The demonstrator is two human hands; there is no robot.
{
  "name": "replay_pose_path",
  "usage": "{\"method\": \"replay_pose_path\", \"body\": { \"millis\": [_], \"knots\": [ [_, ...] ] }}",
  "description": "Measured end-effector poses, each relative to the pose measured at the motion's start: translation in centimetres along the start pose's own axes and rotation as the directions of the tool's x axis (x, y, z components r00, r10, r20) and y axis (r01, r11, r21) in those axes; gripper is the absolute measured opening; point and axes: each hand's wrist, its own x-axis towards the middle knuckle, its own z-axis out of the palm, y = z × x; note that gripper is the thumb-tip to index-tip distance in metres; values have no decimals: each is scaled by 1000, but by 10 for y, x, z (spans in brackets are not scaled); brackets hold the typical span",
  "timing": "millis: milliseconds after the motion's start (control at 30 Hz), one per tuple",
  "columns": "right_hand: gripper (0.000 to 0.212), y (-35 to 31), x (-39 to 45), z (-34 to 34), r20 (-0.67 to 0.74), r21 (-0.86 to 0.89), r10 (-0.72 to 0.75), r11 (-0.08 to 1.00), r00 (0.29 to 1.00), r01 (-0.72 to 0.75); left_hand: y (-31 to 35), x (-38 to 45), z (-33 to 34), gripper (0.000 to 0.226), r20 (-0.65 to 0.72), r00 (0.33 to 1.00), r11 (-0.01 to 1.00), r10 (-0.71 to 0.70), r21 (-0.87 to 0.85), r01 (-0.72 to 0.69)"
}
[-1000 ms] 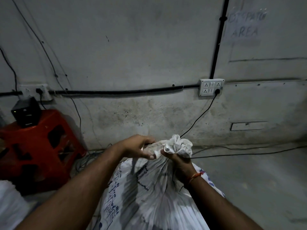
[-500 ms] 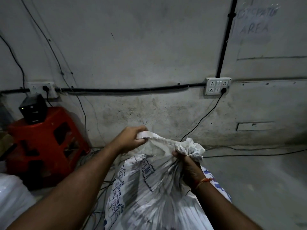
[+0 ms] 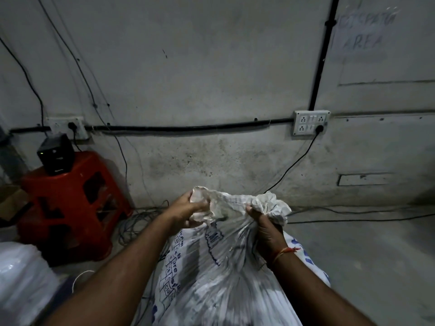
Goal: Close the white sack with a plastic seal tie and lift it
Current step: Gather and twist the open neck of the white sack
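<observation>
Both hands, left hand (image 3: 188, 211) and right hand (image 3: 266, 228), grip the upright white sack's (image 3: 223, 274) upward-pointing mouth.

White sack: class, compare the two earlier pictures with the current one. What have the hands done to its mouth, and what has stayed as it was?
The left hand drew a fold of the white sack mouth out to the left, away from the bunch, opening the gathered neck wider; it grips that fold now. The right hand kept hold of the bunched cloth. The red stool has not moved. No seal tie shows.
</observation>
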Motion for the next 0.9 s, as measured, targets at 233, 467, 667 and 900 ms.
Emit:
{"method": "replay_pose_path", "body": {
  "millis": [233,467,667,900],
  "knots": [
    [30,2,1,7,176,-115,-67,990,982,88,17,-2,40,15,-105,992,988,67,-134,-81],
    [41,1,17,17,393,-315,-123,913,911,259,39,5,81,32,-67,995,913,-72,-407,39],
    [60,-8,37,25,448,-508,-63,803,892,312,41,7,65,24,205,971,942,-123,-284,179],
    [58,-2,51,23,178,-434,-229,855,957,285,1,5,3,80,90,964,911,248,-359,-201]
  ]
}}
